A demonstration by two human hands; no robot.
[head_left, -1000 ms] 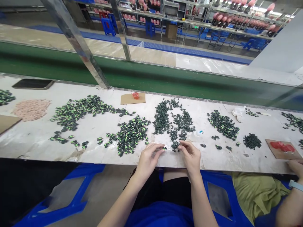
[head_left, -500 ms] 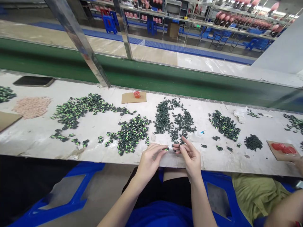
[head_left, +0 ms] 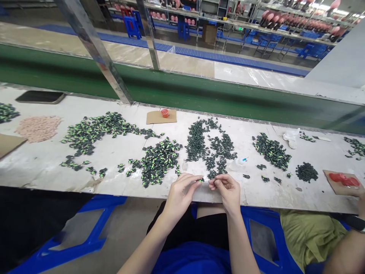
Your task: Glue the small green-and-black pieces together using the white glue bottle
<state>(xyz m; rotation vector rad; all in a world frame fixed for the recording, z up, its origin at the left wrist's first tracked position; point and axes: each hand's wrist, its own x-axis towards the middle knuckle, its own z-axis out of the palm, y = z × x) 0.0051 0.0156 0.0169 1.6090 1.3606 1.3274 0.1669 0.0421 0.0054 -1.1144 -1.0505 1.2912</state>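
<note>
Near the front edge of the table, my left hand [head_left: 183,192] pinches a small dark piece with bright green marks [head_left: 201,180] between thumb and forefinger. Close by on the right, my right hand [head_left: 228,191] has its thumb and fingers pressed together at the edge of a pile of small dark green pieces [head_left: 196,142]. What sits in that pinch is too small to name. Left of my hands lies a heap of dark pieces with bright green marks [head_left: 159,160]. A small white bottle with a blue tip [head_left: 236,164] is just beyond my right hand.
A red cup [head_left: 164,113] stands on cardboard [head_left: 152,118] at the back. More piles lie left and right, with a phone [head_left: 40,97] far left. A green belt [head_left: 182,89] and metal post [head_left: 98,57] run behind. At right, a neighbour's arm [head_left: 346,243] shows.
My right hand's raised forefinger has come down and its fingers have closed into a pinch. My left hand stays in place with its piece.
</note>
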